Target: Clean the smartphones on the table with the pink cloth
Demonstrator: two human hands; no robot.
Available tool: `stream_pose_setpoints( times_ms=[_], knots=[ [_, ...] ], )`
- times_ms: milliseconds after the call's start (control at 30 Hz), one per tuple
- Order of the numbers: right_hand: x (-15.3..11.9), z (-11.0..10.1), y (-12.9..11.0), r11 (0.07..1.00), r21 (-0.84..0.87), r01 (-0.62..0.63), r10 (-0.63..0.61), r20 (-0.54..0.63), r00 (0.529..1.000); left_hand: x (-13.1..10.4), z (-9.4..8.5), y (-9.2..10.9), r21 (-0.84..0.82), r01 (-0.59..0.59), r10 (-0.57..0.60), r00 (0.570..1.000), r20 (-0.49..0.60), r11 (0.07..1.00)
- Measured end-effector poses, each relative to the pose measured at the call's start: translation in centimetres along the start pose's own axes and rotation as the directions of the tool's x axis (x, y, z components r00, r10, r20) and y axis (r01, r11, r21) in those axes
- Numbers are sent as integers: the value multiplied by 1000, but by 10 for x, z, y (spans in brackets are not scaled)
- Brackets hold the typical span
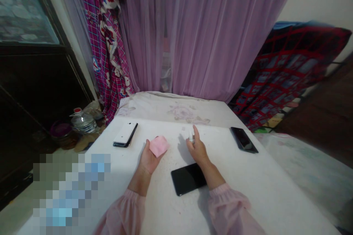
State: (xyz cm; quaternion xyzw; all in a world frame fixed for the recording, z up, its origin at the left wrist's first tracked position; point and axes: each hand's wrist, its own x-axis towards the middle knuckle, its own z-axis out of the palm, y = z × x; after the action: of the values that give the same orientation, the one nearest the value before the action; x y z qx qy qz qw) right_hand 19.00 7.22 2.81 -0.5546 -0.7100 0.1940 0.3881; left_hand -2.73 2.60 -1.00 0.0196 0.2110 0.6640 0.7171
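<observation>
Left hand (149, 158) holds pink cloth (159, 146); right hand (199, 150), perhaps white bottle (191, 136).

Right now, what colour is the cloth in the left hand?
Pink; the cloth shows best in the head view.

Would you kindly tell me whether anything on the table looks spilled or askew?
Small specks are scattered over the white table around the middle phone, standing out on its plain surface. At left, the white phone lies slightly askew on a dark device.
</observation>
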Motion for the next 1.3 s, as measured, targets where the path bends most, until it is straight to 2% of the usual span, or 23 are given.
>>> stream_pose_setpoints(
  times_ms=[67,233,333,433,600,733,933,1100,1167,1300],
  knots=[
    [5,-6,-1,999,-44,16,-18,-29,999,-1,0,0,23,15,-16,1000,6,1000],
    [4,-6,-13,987,-46,155,-154,28,988,-5,3,-2,57,48,-50,998,27,997],
    [5,-2,-10,994,-35,101,-102,-31,994,-9,5,-3,78,79,-83,995,52,994],
    [12,0,6,998,-45,52,-58,-141,988,-14,6,-6,105,94,-99,994,49,990],
    [19,-3,38,998,-53,-17,-2,-345,939,-20,8,-10,119,98,-103,994,34,988],
    [11,-5,48,999,-9,-31,26,-355,935,-21,7,-11,119,112,-118,992,49,987],
    [-1,-13,45,999,34,-43,52,-359,932,-27,7,-12,112,150,-166,976,143,982],
    [-5,-19,49,999,-9,37,-37,-353,935,-38,11,-15,130,169,-186,974,130,977],
    [-8,-24,51,992,-86,97,-124,-400,908,-41,12,-16,149,165,-184,975,123,975],
    [-26,-37,43,961,-216,170,-259,-504,824,-46,13,-19,181,167,-186,978,96,969]
  ],
)
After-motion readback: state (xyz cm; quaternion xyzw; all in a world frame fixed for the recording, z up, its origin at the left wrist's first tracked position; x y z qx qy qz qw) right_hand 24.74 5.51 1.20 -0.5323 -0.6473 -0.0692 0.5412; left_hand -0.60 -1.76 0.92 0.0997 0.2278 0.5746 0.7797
